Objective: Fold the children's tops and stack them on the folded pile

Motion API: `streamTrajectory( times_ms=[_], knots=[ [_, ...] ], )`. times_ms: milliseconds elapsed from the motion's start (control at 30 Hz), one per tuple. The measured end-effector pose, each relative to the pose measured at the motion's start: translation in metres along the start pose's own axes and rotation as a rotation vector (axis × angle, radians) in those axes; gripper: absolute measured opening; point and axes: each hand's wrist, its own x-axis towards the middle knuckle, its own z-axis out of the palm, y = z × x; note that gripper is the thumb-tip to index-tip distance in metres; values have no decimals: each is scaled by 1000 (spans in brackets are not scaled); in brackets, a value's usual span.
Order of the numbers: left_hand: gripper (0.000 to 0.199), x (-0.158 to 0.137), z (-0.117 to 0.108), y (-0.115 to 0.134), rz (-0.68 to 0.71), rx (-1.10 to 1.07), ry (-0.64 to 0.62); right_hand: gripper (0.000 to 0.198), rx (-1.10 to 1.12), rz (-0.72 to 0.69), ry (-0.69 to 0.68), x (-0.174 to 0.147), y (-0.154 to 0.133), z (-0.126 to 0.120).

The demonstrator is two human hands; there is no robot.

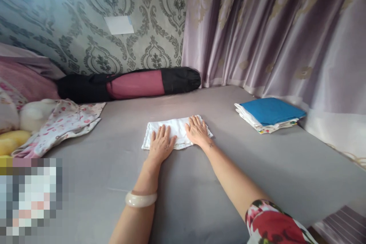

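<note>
A folded white cloth [177,129] with a scalloped edge lies flat on the grey bed sheet [194,183]. My left hand [162,144] rests palm down on its left part, fingers spread. On the right part of the cloth my right hand [197,131] presses flat, fingers stretched out. Neither hand grips anything. What the cloth is exactly cannot be made out, as both hands cover parts of it. A pale bangle [141,199] circles my left forearm.
Folded fabric with a blue piece [273,110] on top lies at the right, near the purple curtain [228,26]. A long black and maroon bag [135,84] lies along the wall. At the left are a patterned cloth [74,118] and a white plush toy [36,114].
</note>
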Motion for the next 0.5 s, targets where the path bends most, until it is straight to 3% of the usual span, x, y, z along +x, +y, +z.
streamTrajectory(
  times_ms=[200, 333, 400, 500],
  knots=[
    [58, 1, 0, 1, -2, 10, -57, 57, 35, 10, -5, -1, -2, -1],
    [54, 8, -5, -9, -36, -155, -30, 51, 119, 47, 28, 0, 3, -13],
    [53, 11, -9, -21, -95, -255, 41, 48, 160, 117, 51, 2, 10, -22],
    [54, 15, -16, -47, -325, -220, 162, 40, 143, 277, 81, 4, 26, -31]
  ],
)
